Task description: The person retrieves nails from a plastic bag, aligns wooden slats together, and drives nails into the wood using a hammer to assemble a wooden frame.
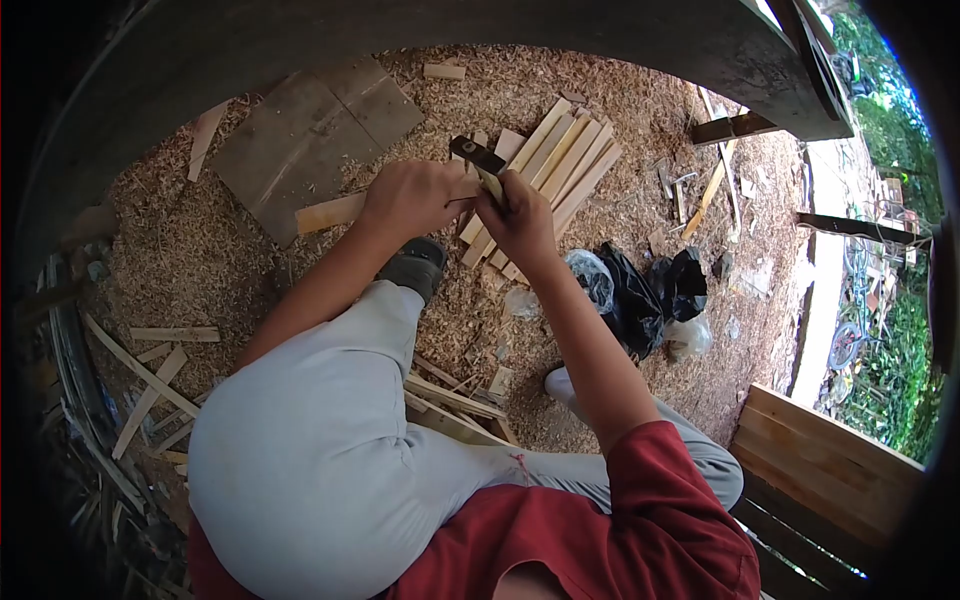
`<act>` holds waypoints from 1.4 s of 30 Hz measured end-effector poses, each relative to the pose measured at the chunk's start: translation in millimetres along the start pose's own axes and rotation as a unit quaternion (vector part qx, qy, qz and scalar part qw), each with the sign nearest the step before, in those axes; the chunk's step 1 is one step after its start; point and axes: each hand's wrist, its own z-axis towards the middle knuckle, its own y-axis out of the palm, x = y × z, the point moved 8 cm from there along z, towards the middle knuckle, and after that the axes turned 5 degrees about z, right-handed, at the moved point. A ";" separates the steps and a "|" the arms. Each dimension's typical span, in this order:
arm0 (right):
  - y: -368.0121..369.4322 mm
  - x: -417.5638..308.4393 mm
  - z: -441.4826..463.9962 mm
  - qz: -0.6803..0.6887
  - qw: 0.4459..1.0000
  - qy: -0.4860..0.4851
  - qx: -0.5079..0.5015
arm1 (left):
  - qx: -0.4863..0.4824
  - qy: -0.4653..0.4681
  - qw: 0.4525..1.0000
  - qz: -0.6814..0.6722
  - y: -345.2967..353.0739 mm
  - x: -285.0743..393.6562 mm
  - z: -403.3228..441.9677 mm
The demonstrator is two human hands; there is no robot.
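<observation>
My right hand (522,222) is closed around a hammer (478,155), gripping it close under its dark metal head. A short part of the light handle shows beside my fingers. Right beside it, my left hand (415,198) is closed, its fingertips almost meeting my right hand. A thin dark line, perhaps a nail, shows at the left fingertips, too small to make out. Both hands are held up over the ground, above a bundle of wooden strips (570,160).
Wood shavings (480,340) cover the ground. Flat boards (310,135) lie at the upper left, crossed offcuts (155,390) at the lower left. Black plastic bags (640,300) sit right of my forearm. A large dark panel (420,25) overhangs the top; a plank (820,440) stands lower right.
</observation>
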 end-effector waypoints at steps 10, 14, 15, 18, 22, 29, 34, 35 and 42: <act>-3.6 0.8 0.1 0.015 1.000 -0.024 -0.004 | 0.011 -0.012 1.000 0.003 -10.4 4.0 2.2; -17.2 15.8 -7.0 0.160 0.985 0.047 0.039 | 0.013 -0.014 1.000 0.025 -15.0 0.0 6.8; -21.5 18.1 -7.5 0.211 0.973 0.074 0.058 | 0.014 -0.015 1.000 0.023 -17.8 0.6 6.6; -28.1 14.5 -4.2 0.176 0.978 0.098 0.062 | -0.006 -0.019 0.999 0.039 -18.0 4.9 6.1; -11.5 4.7 7.0 0.167 0.982 0.087 -0.011 | 0.010 -0.019 1.000 0.020 -18.1 4.2 4.1; -7.6 -0.2 12.9 0.027 0.999 0.004 -0.044 | -0.006 -0.025 1.000 -0.001 -14.1 2.1 2.4; -8.4 -5.0 13.1 0.016 0.998 -0.036 -0.041 | 0.034 0.022 0.999 0.010 -4.6 1.6 2.6; -8.4 -4.6 11.3 0.009 0.998 -0.041 -0.042 | 0.032 0.020 0.999 0.016 -4.6 2.2 1.9; -9.8 -0.8 5.7 -0.027 0.998 -0.049 -0.041 | 0.023 0.015 1.000 0.008 -3.6 3.3 2.1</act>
